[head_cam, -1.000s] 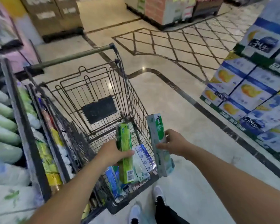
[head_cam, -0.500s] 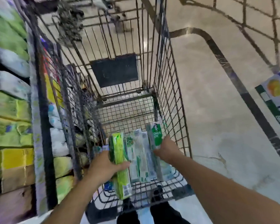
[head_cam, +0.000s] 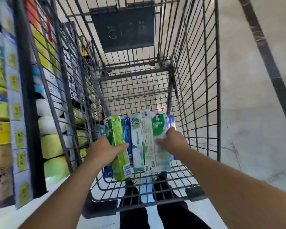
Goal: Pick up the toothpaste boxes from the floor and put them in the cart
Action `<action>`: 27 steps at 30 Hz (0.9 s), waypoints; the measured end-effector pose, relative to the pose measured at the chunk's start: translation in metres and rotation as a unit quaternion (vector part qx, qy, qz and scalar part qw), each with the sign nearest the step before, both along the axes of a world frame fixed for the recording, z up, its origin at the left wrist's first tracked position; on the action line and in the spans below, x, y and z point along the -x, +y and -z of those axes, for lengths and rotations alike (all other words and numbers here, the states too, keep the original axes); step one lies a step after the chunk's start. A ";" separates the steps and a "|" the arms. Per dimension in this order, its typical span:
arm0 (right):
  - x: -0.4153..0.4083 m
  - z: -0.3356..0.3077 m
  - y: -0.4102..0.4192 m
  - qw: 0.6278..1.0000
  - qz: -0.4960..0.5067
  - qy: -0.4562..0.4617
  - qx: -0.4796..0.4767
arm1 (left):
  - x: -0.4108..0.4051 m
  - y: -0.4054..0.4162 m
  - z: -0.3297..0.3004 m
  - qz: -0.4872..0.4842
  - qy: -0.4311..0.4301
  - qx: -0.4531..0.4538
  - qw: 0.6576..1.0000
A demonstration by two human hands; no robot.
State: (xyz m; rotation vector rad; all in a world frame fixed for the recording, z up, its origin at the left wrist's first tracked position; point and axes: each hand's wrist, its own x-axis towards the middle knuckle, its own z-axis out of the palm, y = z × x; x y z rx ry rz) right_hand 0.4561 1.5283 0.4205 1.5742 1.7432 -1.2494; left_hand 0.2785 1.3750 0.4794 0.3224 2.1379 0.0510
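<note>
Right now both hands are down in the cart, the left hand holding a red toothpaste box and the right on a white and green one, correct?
Not quite. In the head view the left hand grips a bright green box, not red. The right hand does rest on the white and green box inside the cart.

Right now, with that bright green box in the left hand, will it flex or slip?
The bright green box looks like thin, straight-edged carton, so probably stiff and light. The left hand wraps it alone; its glossy print might slide.

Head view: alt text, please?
Two bare hands lower toothpaste boxes into a wire shopping cart: left hand grips a bright green box, right hand a white-and-green box, beside boxes already lying inside.
</note>
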 end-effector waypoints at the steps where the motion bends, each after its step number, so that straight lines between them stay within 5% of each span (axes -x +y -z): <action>1: -0.002 0.002 0.001 1.000 0.006 0.001 0.009 | -0.002 0.004 0.005 0.022 0.017 0.011 1.000; 17: -0.006 -0.002 0.005 1.000 0.019 -0.002 0.007 | -0.009 0.016 0.031 0.135 0.116 0.056 0.982; 27: -0.005 -0.040 0.015 0.999 -0.029 0.006 -0.019 | 0.007 0.010 0.018 0.156 0.093 0.075 0.980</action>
